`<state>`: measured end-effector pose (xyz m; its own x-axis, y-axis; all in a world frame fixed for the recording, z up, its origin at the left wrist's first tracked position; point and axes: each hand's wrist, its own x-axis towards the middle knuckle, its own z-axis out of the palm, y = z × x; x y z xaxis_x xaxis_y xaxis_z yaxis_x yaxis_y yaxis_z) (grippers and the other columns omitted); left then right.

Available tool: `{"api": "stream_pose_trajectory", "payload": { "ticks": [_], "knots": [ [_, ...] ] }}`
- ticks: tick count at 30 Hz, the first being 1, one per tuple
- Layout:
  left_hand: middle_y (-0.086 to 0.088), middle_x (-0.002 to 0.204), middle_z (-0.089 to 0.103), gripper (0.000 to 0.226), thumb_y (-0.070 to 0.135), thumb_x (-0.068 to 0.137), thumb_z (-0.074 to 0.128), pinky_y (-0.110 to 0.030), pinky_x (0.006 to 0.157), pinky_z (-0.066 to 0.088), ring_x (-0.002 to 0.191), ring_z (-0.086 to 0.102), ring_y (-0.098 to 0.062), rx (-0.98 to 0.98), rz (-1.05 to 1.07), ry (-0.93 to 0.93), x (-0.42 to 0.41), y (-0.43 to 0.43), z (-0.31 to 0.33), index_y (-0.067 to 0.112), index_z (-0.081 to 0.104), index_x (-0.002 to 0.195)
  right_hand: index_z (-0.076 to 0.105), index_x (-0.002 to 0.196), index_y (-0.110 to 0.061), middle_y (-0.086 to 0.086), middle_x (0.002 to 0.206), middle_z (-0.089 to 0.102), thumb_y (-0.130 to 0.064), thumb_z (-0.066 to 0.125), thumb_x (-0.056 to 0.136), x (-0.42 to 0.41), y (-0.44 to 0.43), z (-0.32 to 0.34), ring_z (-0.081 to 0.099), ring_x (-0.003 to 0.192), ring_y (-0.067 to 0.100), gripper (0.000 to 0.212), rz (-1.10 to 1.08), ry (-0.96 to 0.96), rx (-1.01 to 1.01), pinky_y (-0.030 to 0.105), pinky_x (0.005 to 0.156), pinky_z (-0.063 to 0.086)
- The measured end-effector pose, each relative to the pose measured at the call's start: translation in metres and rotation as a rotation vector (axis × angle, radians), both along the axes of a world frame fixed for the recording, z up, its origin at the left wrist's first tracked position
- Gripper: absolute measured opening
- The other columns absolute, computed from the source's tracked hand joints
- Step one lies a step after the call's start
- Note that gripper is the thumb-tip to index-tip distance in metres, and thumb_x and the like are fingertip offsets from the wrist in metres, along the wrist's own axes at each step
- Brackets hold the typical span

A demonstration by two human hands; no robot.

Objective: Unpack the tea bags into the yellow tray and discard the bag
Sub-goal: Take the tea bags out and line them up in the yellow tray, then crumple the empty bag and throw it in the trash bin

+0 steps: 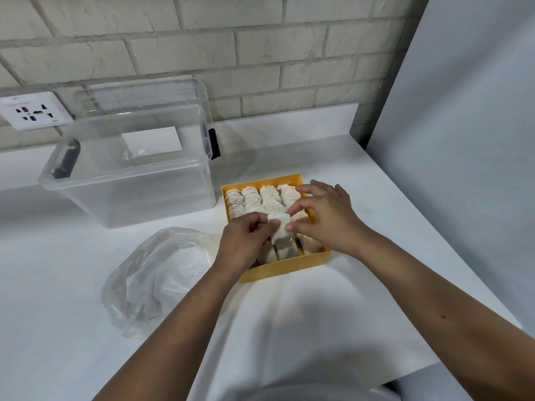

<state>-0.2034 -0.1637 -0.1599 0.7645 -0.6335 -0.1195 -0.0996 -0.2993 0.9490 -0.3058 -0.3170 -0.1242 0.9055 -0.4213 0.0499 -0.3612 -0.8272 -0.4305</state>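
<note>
Over one yellow tray [283,269], the left hand [246,241] and right hand [327,218] pinch one tea bag [279,230], beside one plastic bag [156,273].

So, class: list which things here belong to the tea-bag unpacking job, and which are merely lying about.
Job: square yellow plastic tray; white paper tea bags; crumpled clear plastic bag.
Lying about: clear plastic storage box; white wall socket.

Frame centre: left hand [246,241] and right hand [327,218] pinch one tea bag [280,230] above the yellow tray [289,266], rows filled; crumpled plastic bag [156,276] lower left; clear bin [127,183] upper left
</note>
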Motion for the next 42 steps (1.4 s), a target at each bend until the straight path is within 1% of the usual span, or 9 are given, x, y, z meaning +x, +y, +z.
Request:
{"api": "stream_pose_trajectory", "payload": {
  "ticks": [3, 6, 14, 23, 27, 31, 34, 38, 42],
  "knots": [
    [0.001, 0.073, 0.072, 0.014, 0.035, 0.087, 0.074, -0.042, 0.079, 0.055, 0.071, 0.066, -0.017, 0.002, -0.008, -0.005, -0.001, 0.000, 0.002, 0.023, 0.075, 0.079, 0.072, 0.092, -0.030, -0.008, 0.148, 0.044, -0.048, 0.071, 0.082, 0.004, 0.003, 0.002, 0.020, 0.146, 0.014, 0.021, 0.009, 0.002, -0.024, 0.047, 0.119, 0.005],
    [0.011, 0.077, 0.075, 0.004, 0.030, 0.087, 0.074, -0.023, 0.076, 0.053, 0.077, 0.070, -0.007, 0.011, 0.011, -0.045, 0.002, 0.007, 0.004, 0.029, 0.077, 0.085, 0.070, 0.086, -0.028, -0.006, 0.150, 0.042, -0.043, 0.069, 0.085, -0.002, -0.005, 0.009, 0.018, 0.147, 0.013, 0.015, -0.003, 0.025, -0.051, 0.047, 0.119, 0.001],
    [0.010, 0.085, 0.074, 0.008, 0.025, 0.088, 0.073, -0.001, 0.069, 0.042, 0.081, 0.067, -0.001, 0.015, 0.185, -0.206, 0.013, 0.021, 0.003, 0.021, 0.078, 0.092, 0.068, 0.089, -0.031, -0.005, 0.161, 0.019, -0.045, 0.064, 0.088, -0.028, -0.022, 0.006, 0.001, 0.151, 0.015, 0.015, 0.026, 0.353, -0.059, 0.055, 0.118, -0.005],
    [0.009, 0.101, 0.070, 0.010, 0.025, 0.090, 0.072, -0.002, 0.073, 0.042, 0.088, 0.063, -0.001, 0.041, 0.185, -0.314, 0.017, 0.026, -0.003, 0.028, 0.077, 0.097, 0.070, 0.108, -0.031, -0.004, 0.159, 0.026, -0.046, 0.061, 0.089, -0.023, -0.013, -0.018, 0.009, 0.150, 0.019, 0.026, -0.023, 0.386, -0.265, 0.054, 0.119, -0.002],
    [0.003, 0.121, 0.063, 0.028, 0.024, 0.087, 0.075, -0.028, 0.096, 0.050, 0.113, 0.060, -0.014, 0.070, 0.175, -0.375, 0.017, 0.029, -0.008, 0.027, 0.073, 0.115, 0.060, 0.118, -0.037, -0.008, 0.149, 0.042, -0.044, 0.063, 0.087, -0.028, -0.014, -0.028, 0.027, 0.143, 0.017, 0.031, -0.052, 0.270, -0.288, 0.050, 0.118, 0.009],
    [-0.004, 0.150, 0.046, 0.065, 0.032, 0.090, 0.071, -0.031, 0.103, 0.042, 0.132, 0.050, -0.023, 0.175, 0.166, -0.213, 0.013, 0.031, -0.003, 0.022, 0.043, 0.148, 0.039, 0.143, -0.037, -0.008, 0.145, 0.049, -0.039, 0.060, 0.093, -0.038, -0.008, -0.041, 0.048, 0.131, 0.016, 0.054, -0.104, -0.045, 0.005, 0.037, 0.109, 0.037],
    [-0.004, 0.148, 0.049, 0.050, 0.026, 0.102, 0.050, -0.026, 0.094, 0.037, 0.131, 0.050, -0.022, 0.182, 0.146, -0.112, 0.005, 0.030, -0.001, 0.016, 0.038, 0.150, 0.031, 0.150, -0.030, -0.005, 0.148, 0.046, -0.038, 0.044, 0.101, -0.038, 0.003, -0.052, 0.045, 0.135, 0.015, 0.051, -0.275, -0.162, 0.373, 0.026, 0.107, 0.034],
    [-0.003, 0.140, 0.057, 0.043, 0.011, 0.104, 0.033, -0.025, 0.090, 0.038, 0.117, 0.054, -0.019, 0.224, 0.127, -0.137, 0.004, 0.030, -0.002, 0.017, 0.045, 0.145, 0.050, 0.141, -0.026, -0.006, 0.141, 0.054, -0.036, 0.036, 0.104, -0.033, 0.006, -0.071, 0.050, 0.130, 0.014, 0.040, -0.425, -0.294, 0.741, 0.035, 0.113, 0.037],
    [0.001, 0.140, 0.058, 0.047, 0.011, 0.104, 0.033, -0.026, 0.091, 0.041, 0.123, 0.055, -0.022, 0.255, 0.120, -0.135, 0.013, 0.028, -0.008, 0.024, 0.042, 0.148, 0.061, 0.130, -0.024, -0.010, 0.121, 0.065, -0.031, 0.037, 0.105, -0.030, 0.005, -0.071, 0.061, 0.111, 0.008, 0.036, -0.452, -0.362, 0.822, 0.020, 0.089, 0.048]
  ]
}}
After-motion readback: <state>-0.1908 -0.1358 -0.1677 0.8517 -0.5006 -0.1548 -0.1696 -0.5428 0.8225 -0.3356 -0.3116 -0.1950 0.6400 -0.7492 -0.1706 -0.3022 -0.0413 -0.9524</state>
